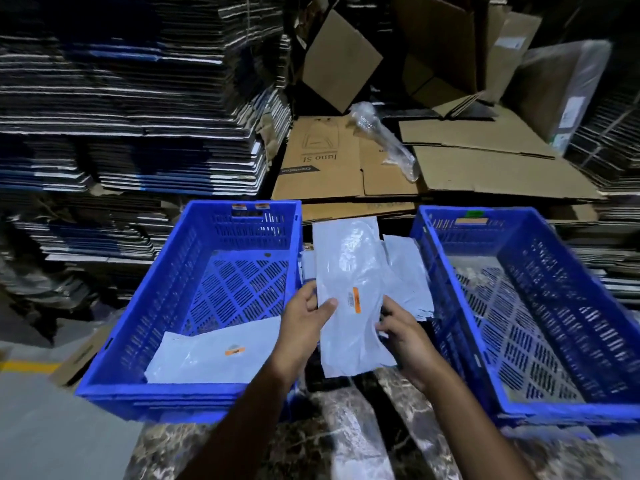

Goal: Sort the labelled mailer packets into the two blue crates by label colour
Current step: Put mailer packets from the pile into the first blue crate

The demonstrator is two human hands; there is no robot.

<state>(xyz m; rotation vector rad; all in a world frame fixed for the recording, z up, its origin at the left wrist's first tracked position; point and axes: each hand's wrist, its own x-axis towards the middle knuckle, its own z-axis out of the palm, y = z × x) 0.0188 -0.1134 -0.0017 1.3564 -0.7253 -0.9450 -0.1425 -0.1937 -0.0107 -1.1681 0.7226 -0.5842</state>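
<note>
Inside the left blue crate lies one packet bearing an orange label. Between the crates, the left hand and right hand pinch an orange-labelled mailer. Right blue crate stands beside.

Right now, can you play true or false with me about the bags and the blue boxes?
1. Both hands hold one packet. True: the left hand and right hand grip its sides.
2. The held packet has a green label. False: its label is orange.
3. The left crate already has a packet in it. True: one packet with an orange label lies inside.
4. The right crate is full of packets. False: no packet shows in it.
5. More packets lie between the crates. True.
</note>
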